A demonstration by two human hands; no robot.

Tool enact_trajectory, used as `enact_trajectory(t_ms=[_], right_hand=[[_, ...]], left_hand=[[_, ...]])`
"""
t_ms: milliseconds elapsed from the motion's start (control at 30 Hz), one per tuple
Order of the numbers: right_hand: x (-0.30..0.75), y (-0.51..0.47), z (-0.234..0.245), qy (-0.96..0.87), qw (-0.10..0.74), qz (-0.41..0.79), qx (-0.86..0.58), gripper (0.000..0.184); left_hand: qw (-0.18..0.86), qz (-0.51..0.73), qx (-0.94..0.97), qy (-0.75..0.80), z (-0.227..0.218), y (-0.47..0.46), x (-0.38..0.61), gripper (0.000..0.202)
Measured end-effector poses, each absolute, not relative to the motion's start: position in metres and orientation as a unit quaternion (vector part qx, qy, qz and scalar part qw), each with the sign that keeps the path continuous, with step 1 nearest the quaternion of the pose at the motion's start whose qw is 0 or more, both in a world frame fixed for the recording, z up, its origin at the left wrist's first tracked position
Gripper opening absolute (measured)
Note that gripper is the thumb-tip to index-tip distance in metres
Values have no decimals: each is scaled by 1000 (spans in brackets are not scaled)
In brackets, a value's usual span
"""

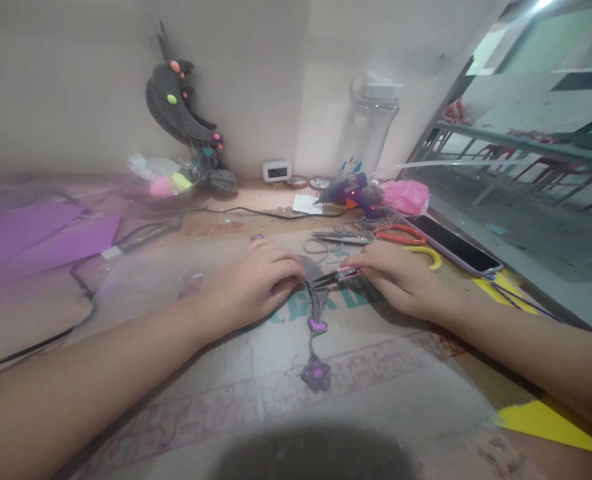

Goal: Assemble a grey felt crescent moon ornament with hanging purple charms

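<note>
Pale wall (pixel 256 87) stands behind a printed work surface (pixel 426 413); at its middle, between the two hands, lies a grey curved piece (pixel 312 267). The left hand (pixel 269 273) has its fingertips closed on the left edge of that piece; the right hand (pixel 401 277) grips a slim dark-tipped tool (pixel 333 277), perhaps tweezers, whose points meet the piece near its wrapped edge; whether they are pinched together is too small to tell. Below hangs no weight: a purple heart (pixel 317 325) and a purple flower (pixel 317 373), both edged in grey, lie on the surface, joined by a thin cord (pixel 313 345).

I judge the whole thing light, soft and matte, so unlikely to slip; the curved body looks stiff enough to pinch by its broad part, while the cord looks like the weak link and is best not tugged; the flower's outline may peel if held by one petal.

Farther out lie orange-handled scissors (pixel 401 233), a phone (pixel 451 245) and a dark blue glue gun (pixel 353 193); its nozzle may be hot, so soft material should stay clear.
</note>
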State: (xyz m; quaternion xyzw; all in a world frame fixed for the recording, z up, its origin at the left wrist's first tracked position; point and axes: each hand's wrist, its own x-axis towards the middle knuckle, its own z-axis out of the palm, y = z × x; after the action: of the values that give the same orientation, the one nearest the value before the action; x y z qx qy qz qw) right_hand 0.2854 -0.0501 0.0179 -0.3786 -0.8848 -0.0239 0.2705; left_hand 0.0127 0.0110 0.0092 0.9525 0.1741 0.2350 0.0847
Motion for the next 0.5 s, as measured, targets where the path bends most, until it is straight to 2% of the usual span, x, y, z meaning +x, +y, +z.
enact_trajectory(t_ms=[267, 500], right_hand=[[276, -45, 16, -856, 320, -15, -405, 25], [277, -46, 15, -858, 313, -21, -407, 23]], left_hand=[[73, 255, 953, 146, 6, 13, 13, 14], [72, 251, 953, 153, 7, 13, 13, 16]])
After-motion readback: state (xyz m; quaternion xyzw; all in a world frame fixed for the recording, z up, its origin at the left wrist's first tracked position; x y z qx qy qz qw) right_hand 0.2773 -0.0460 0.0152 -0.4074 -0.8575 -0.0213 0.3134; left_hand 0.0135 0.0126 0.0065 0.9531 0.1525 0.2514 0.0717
